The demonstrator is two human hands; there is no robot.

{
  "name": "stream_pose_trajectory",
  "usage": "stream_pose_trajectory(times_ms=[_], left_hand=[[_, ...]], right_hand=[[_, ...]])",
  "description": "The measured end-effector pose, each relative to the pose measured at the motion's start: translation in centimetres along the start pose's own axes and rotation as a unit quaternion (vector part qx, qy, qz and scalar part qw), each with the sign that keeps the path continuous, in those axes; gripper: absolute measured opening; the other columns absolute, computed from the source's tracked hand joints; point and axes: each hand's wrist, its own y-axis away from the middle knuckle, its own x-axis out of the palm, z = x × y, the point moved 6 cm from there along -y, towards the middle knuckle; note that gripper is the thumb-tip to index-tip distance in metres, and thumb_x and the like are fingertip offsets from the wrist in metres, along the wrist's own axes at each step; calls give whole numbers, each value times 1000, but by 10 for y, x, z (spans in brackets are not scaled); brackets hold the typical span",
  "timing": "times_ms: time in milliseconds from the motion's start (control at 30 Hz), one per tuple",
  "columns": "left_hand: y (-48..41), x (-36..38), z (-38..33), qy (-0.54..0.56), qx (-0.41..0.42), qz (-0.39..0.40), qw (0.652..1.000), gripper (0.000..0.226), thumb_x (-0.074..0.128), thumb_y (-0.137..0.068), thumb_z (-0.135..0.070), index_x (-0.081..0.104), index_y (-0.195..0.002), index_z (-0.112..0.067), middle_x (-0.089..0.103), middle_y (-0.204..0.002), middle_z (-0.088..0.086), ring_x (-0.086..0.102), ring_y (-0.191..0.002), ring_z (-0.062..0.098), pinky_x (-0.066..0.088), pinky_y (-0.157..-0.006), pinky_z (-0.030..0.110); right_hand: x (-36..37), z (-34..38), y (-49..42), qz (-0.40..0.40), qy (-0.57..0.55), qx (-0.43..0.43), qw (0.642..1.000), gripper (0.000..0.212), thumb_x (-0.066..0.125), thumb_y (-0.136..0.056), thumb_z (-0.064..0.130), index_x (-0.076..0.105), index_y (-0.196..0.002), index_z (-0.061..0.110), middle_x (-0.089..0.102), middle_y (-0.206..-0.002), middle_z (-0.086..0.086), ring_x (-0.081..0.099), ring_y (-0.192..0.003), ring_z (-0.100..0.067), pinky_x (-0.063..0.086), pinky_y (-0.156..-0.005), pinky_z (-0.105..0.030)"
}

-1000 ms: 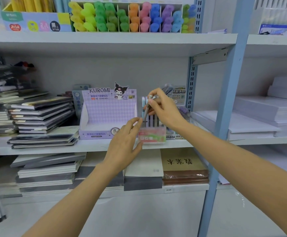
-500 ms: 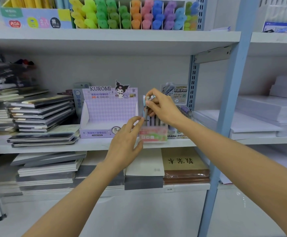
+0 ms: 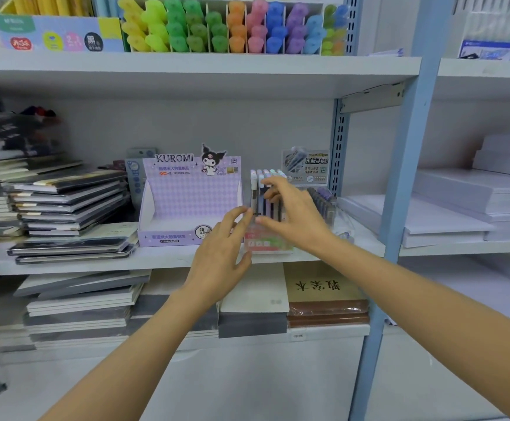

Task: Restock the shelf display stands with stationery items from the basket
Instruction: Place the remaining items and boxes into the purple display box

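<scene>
A small pink and green display stand point(image 3: 267, 244) sits at the front edge of the middle shelf, holding a row of upright pastel-capped lead cases point(image 3: 261, 189). My left hand point(image 3: 221, 256) is by the stand's left side, fingers straight, fingertips touching its upper left corner. My right hand point(image 3: 293, 214) hovers in front of the cases, fingers spread and relaxed with nothing pinched, the thumb pointing left over the stand's top edge. An empty purple Kuromi display box point(image 3: 186, 205) stands just left of the stand. No basket is in view.
Another lead display point(image 3: 305, 165) with dark tubes point(image 3: 323, 203) stands behind and to the right. Notebook stacks point(image 3: 68, 205) fill the shelf's left side. A blue upright post point(image 3: 399, 183) separates off paper reams point(image 3: 460, 202). Coloured highlighters point(image 3: 232, 28) line the upper shelf.
My right hand has let go of the lead case it pinched at the top of the row and dropped lower with its fingers spread. My left hand stays beside the stand.
</scene>
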Motion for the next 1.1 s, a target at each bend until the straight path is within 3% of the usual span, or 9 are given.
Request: stream_pose_trajectory(times_ms=[67, 133, 267, 467, 567, 667, 800, 1000, 1100], left_hand=[[2, 5, 1, -24, -3, 2, 1000, 80, 64, -87, -18, 21, -154, -16, 21, -158, 5, 42, -128, 27, 40, -103, 42], [4, 13, 4, -72, -28, 18, 997, 87, 63, -88, -22, 9, -155, -18, 9, -161, 9, 22, -143, 29, 15, -118, 49], [9, 26, 20, -107, -93, 50, 989, 86, 56, -93, -33, 1, -154, -10, 10, -161, 7, 1, -150, 26, -6, -120, 45], [12, 30, 28, -79, -79, 74, 991, 72, 58, -92, -26, 21, -151, -8, 25, -157, 9, 15, -147, 26, 6, -121, 37], [18, 24, 22, -49, -61, 33, 996, 65, 63, -89, -17, 36, -146, -6, 29, -155, 13, 23, -144, 32, 18, -117, 42], [38, 23, 15, -14, -46, -66, 997, 48, 67, -82, -6, 55, -129, -5, 48, -136, 17, 45, -124, 34, 38, -102, 43], [102, 60, 11, 23, -70, -107, 992, 29, 60, -75, 2, 62, -104, -6, 58, -107, 12, 49, -95, 25, 41, -79, 34], [236, 171, 20, 64, -172, 107, 977, 34, 73, -65, 13, 65, -92, -4, 59, -97, 13, 58, -79, 33, 51, -63, 42], [308, 223, 30, 64, -232, 261, 935, 35, 68, -81, -3, 63, -115, -11, 54, -130, 13, 54, -116, 34, 46, -92, 43]], right_hand=[[6, -2, 12, 7, 64, -17, 998, 55, 75, -79, 35, 52, -126, 22, 56, -120, 5, 50, -116, -14, 27, -102, -33], [13, -5, 19, 18, 99, -28, 995, 51, 76, -78, 26, 55, -124, 21, 55, -122, 4, 46, -119, -16, 20, -106, -31], [18, -11, 12, 20, 94, -20, 995, 48, 75, -80, 18, 55, -124, 19, 55, -124, 3, 44, -121, -17, 16, -109, -30], [27, -24, 0, 40, 82, 14, 996, 50, 74, -81, 18, 52, -127, 20, 52, -130, 1, 40, -128, -18, 14, -112, -31], [23, -13, 6, -31, 67, -13, 997, 52, 72, -81, 17, 52, -129, 16, 51, -130, -1, 41, -127, -18, 22, -110, -34], [25, 12, 33, -93, -9, -100, 991, 34, 65, -86, 16, 57, -119, 11, 57, -116, -1, 52, -108, -13, 35, -94, -26], [77, 21, 100, 3, -155, -75, 985, 12, 60, -90, 14, 62, -102, 13, 59, -93, 8, 53, -79, -7, 46, -71, -24], [200, -29, 232, 240, -183, 127, 945, 11, 59, -93, 16, 66, -100, 12, 69, -92, 3, 60, -76, -12, 51, -72, -33], [253, -55, 299, 341, -172, 206, 901, 14, 57, -94, 20, 65, -105, 15, 69, -97, 1, 62, -81, -15, 52, -78, -37]])
